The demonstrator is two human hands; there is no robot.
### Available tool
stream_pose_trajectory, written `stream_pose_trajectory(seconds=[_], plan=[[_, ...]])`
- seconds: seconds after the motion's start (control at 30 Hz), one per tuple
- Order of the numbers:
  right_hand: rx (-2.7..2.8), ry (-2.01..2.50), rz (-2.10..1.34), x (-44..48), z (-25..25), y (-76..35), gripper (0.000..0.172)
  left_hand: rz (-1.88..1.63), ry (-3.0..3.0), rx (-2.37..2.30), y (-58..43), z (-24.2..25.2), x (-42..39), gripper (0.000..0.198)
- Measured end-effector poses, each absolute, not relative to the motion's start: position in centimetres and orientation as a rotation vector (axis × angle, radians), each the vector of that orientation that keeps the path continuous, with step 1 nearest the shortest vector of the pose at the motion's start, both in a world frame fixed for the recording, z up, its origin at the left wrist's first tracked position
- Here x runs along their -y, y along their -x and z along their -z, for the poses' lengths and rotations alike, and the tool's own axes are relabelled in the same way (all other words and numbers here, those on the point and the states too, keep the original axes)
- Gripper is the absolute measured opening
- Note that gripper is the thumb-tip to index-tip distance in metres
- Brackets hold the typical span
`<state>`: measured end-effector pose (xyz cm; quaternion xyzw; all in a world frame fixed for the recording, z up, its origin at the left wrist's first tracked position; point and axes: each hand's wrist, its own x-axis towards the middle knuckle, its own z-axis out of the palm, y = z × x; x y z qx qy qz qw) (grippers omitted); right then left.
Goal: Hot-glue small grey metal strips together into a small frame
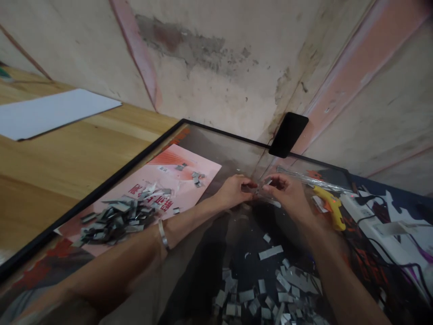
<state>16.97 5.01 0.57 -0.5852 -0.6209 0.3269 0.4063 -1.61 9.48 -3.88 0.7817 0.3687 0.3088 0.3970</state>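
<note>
In the middle of the frame the left hand [233, 192] and the right hand [287, 194] are meeting fingertip to fingertip just above a glass sheet [223, 151] that is lying in a black frame on the table [67, 153]. The fingers [251, 185] of the left hand are pinching together, and the right hand's fingers are curling in toward them. Both are gripping a small silvery piece [262, 188] between them at the centre of the frame. Blur is hiding whether it is one piece or two. A metal bangle [163, 235] is sitting on the left wrist.

Left of centre, a pink printed sheet [184, 180] is lying under the glass, and a heap of grey cut pieces [117, 219] is resting on it. At the bottom of the frame, between the forearms, more loose silvery pieces [267, 293] are lying scattered.

Just right of the right hand a yellow glue gun [329, 205] is lying near a white power strip [379, 225]. Above the hands a black phone [288, 134] is leaning against the stained wall [216, 67]. In the upper left a white board [50, 113] is lying on the wood.
</note>
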Motion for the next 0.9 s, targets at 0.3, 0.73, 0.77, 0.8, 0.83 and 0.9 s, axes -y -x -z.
stream_pose_trajectory(seconds=[0.3,0.73,0.77,0.8,0.83,0.9], plan=[[1.587,1.534,-0.749,-4.92,-0.29,-16.52,0.024,-0.823,-2.098,-0.972,1.27,4.15,-9.63,0.025],[1.598,1.569,-0.693,-5.19,0.08,-16.53,0.029,-0.866,-2.131,-0.982,1.31,4.19,-9.75,0.021],[1.595,1.562,-0.697,-5.21,0.13,-16.50,0.028,-0.867,-2.131,-0.981,1.33,4.20,-9.76,0.022],[1.590,1.555,-0.704,-5.21,0.17,-16.46,0.028,-0.867,-2.131,-0.981,1.34,4.20,-9.77,0.022],[1.582,1.545,-0.708,-5.20,0.18,-16.41,0.028,-0.868,-2.130,-0.983,1.34,4.20,-9.78,0.022],[1.571,1.534,-0.709,-5.15,0.14,-16.27,0.028,-0.870,-2.129,-0.984,1.33,4.16,-9.79,0.022]])
